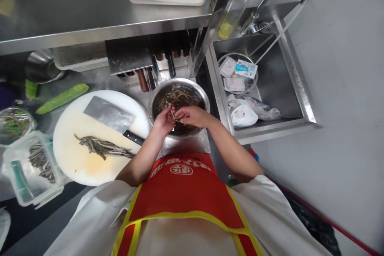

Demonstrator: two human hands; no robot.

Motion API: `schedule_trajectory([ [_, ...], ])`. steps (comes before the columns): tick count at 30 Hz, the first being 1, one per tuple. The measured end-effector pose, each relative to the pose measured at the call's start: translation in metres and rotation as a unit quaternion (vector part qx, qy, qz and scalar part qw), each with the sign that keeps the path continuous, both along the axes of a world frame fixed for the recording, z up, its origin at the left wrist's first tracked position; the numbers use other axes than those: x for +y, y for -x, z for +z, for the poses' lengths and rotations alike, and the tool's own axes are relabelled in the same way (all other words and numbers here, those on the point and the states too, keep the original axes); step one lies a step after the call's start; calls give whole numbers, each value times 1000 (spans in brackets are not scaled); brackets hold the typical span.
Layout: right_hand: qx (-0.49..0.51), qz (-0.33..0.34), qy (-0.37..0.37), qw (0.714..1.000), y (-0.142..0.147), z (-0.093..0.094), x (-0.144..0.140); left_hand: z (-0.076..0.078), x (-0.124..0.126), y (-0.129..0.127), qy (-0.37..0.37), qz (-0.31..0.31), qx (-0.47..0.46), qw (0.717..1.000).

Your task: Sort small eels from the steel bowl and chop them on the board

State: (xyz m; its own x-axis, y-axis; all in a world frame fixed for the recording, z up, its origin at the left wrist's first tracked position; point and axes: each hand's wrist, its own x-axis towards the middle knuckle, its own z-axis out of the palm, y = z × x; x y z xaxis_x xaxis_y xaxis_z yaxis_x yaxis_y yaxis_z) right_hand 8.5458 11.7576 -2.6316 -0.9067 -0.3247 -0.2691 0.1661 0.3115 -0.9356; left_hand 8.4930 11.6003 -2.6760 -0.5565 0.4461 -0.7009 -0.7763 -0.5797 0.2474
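Both my hands are over a steel bowl (153,106) of dark water with many thin brownish strips (180,95) in it. My left hand (163,121) is closed around a thin greyish strip (173,114) whose exact kind I cannot make out. My right hand (195,116) comes from the other side, its fingers pinched at the same strip. Left of the bowl, a round white cutting board (99,124) bears a cleaver (111,114) with a black handle. Below the cleaver lies a bunch of long dark-and-pale strips (103,146), partly hidden by my left forearm.
A clear plastic container (22,176) with similar strips stands left of the board, near a bowl of chopped greens (15,124) and a peeled green cucumber (61,98). Knives (142,80) sit in a rack behind. At right, the sink (282,92) holds packages (235,84).
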Motion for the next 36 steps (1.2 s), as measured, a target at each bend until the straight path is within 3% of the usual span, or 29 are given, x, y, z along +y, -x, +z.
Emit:
schedule_trajectory([
  [3,-4,26,-81,996,-20,-3,-1,3,-11,4,-17,22,40,999],
  [8,16,135,-187,973,-31,-4,10,14,-34,7,-7,60,118,991],
  [11,25,80,-257,963,-16,-11,15,16,-43,4,6,58,120,991],
  [14,44,1,-380,924,8,-22,11,14,-45,-2,11,52,126,991],
  [18,19,38,-480,876,34,-35,-6,11,-42,-8,-1,44,125,991],
  [21,14,52,-483,874,44,-36,-10,11,-40,-11,-4,42,113,993],
  [23,33,49,-449,892,49,-34,-6,12,-40,-12,-5,44,107,993],
  [27,77,22,-314,946,56,-22,9,13,-38,-12,-5,45,94,995],
  [31,41,-27,-186,981,58,-6,16,12,-31,-12,4,34,59,998],
  [33,45,-50,-220,973,58,3,16,10,-29,-12,4,26,50,998],
  [36,84,-86,-381,917,59,15,18,8,-26,-12,-6,19,50,999],
])
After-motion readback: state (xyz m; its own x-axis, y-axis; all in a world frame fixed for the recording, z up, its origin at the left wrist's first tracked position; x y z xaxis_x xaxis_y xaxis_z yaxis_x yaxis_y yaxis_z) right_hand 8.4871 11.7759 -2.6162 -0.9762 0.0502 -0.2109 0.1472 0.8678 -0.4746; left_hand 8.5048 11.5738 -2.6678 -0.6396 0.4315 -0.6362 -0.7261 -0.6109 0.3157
